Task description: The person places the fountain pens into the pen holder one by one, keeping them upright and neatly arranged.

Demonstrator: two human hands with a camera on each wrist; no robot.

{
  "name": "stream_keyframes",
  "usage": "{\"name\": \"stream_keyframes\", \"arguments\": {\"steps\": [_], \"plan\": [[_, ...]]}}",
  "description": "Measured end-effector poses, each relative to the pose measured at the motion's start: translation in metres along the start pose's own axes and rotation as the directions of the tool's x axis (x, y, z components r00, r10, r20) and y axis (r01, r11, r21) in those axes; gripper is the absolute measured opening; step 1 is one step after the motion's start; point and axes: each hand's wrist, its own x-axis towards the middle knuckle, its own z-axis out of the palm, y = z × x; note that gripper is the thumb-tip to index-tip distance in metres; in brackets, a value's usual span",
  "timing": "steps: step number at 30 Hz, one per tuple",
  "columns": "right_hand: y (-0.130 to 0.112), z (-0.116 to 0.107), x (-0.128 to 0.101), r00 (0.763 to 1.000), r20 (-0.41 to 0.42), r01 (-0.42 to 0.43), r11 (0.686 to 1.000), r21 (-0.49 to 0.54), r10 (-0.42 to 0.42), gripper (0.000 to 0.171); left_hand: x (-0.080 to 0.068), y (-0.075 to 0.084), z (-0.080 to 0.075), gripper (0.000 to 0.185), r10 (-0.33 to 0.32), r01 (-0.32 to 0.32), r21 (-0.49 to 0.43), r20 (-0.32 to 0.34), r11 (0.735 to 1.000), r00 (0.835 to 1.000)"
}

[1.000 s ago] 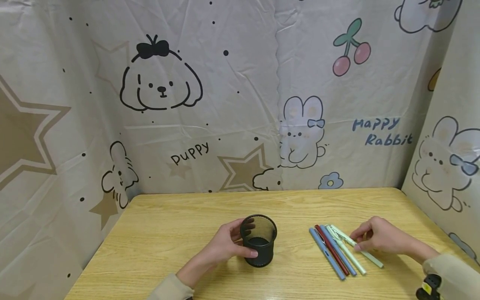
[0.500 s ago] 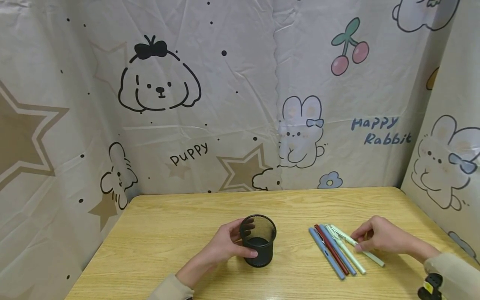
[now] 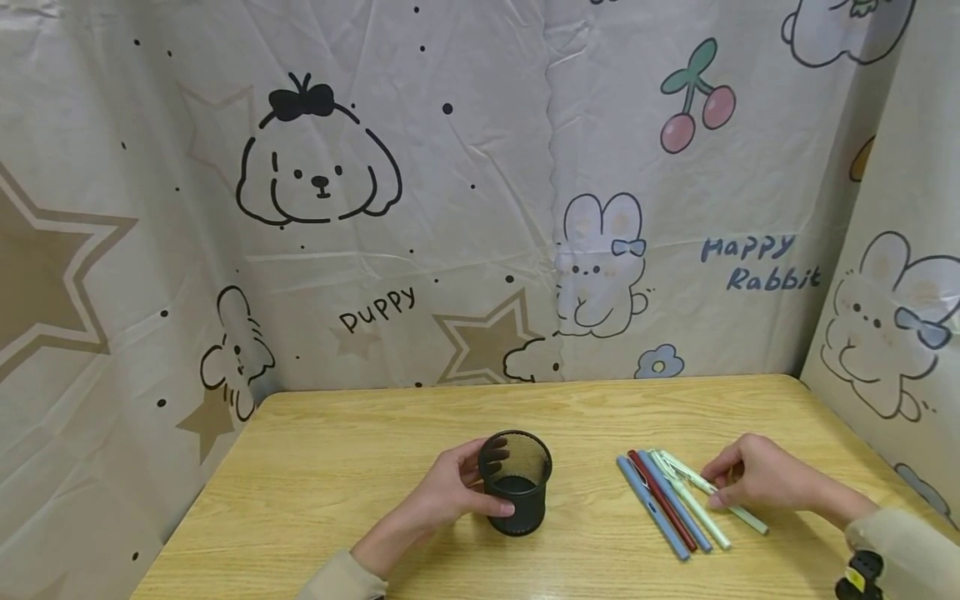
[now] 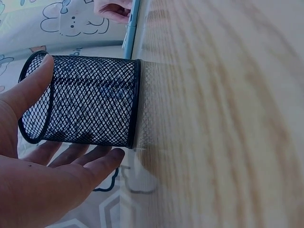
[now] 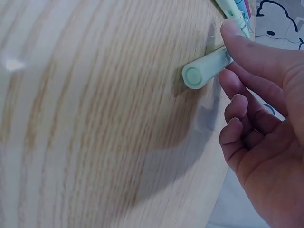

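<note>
A black mesh pen holder stands upright on the table, left of the pens. My left hand holds it from the left side, thumb in front and fingers behind; the left wrist view also shows the hand around the mesh. Farther right, my right hand pinches the rightmost light green pen, which lies slantwise on the table. Its round end cannot be told apart in the left wrist view, but the right wrist view shows the pen between thumb and index finger.
Beside the pinched pen lie a second light green pen, two blue pens and a dark red pen, side by side. The wooden table ends at a printed cloth at the back and sides.
</note>
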Motion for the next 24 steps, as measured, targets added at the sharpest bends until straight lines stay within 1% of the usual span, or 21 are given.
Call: {"name": "stream_keyframes", "arguments": {"steps": [9,15,21,24], "plan": [[-0.0050,0.0006,0.0011,1.000,-0.013,-0.013,0.995,-0.098,0.012,0.025,0.0005,0.0010,0.0010,0.083,-0.001,0.001,0.013,0.006,1.000,1.000],[-0.0074,0.0015,0.0023,1.000,-0.013,-0.007,0.994,-0.113,0.005,0.023,0.0012,0.0006,0.0014,0.084,0.001,-0.001,-0.004,0.011,1.000,1.000],[-0.0086,0.0020,0.0027,0.999,-0.029,-0.043,0.992,-0.117,0.040,0.022,0.0015,0.0004,0.0019,0.084,0.010,-0.010,-0.011,0.013,1.000,1.000],[-0.0095,0.0025,0.0029,0.998,-0.046,-0.047,0.990,-0.136,0.041,0.020,0.0015,0.0008,0.0023,0.083,0.012,-0.012,-0.016,0.014,1.000,1.000]]}}
